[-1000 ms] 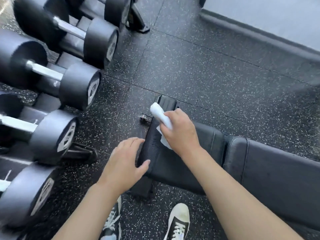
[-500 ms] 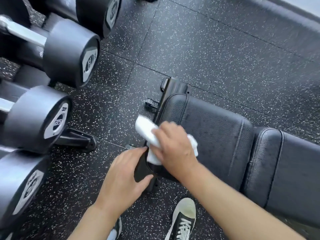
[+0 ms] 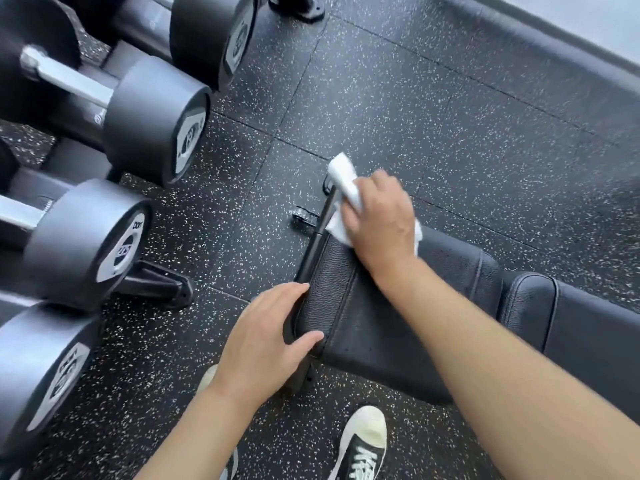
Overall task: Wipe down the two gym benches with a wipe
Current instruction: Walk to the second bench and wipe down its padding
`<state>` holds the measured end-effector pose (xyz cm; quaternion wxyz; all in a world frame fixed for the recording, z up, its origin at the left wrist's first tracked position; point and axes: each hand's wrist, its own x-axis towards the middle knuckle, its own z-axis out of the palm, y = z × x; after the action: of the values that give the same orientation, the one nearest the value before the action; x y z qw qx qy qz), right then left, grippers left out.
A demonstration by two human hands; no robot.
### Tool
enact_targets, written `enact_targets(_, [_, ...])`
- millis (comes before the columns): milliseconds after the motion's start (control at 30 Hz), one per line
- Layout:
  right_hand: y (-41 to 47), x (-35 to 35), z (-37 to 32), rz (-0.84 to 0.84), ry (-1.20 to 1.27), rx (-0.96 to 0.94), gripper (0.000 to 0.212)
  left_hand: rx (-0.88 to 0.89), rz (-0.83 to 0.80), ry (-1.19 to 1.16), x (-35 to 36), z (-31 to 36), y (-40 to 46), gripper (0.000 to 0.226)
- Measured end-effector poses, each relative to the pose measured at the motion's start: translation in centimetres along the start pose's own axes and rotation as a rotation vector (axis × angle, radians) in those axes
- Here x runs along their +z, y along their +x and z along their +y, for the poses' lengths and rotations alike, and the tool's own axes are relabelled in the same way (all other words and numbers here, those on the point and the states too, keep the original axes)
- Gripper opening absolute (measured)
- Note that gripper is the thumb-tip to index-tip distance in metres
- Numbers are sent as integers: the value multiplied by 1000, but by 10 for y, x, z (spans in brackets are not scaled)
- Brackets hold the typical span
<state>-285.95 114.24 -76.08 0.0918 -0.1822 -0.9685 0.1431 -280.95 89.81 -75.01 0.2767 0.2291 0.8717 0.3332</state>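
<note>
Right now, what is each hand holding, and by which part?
The right hand holds the white wipe by its middle, pressing it on the bench. The left hand grips the bench's end edge.

Soft, even light with wide-angle bend
Dull sheen on the dumbbell (image 3: 152, 123) heads and bench pad (image 3: 349, 317); faint shadows on the speckled floor (image 3: 433, 126); slight motion blur, edges curved
</note>
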Motion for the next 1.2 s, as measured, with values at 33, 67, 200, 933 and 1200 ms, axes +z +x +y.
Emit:
enact_targets(33, [-23, -2, -10, -7, 44, -50, 25, -8, 10, -9, 0, 0, -1, 69])
enact_targets(67, [-50, -3, -19, -26, 86, -105, 23, -14, 16, -21, 0, -1, -2, 66])
enact_targets(200, [-141, -7, -35, -129, 207, -221, 26, 7, -34, 5, -2, -2, -8, 43])
enact_targets(933, [-178, -38, 48, -127, 168, -287, 19, 20, 205, 152, 54, 50, 97, 58])
enact_targets(1200, [-44, -42, 126, 58, 18, 120, 27, 39, 255, 140, 59, 49, 101, 57])
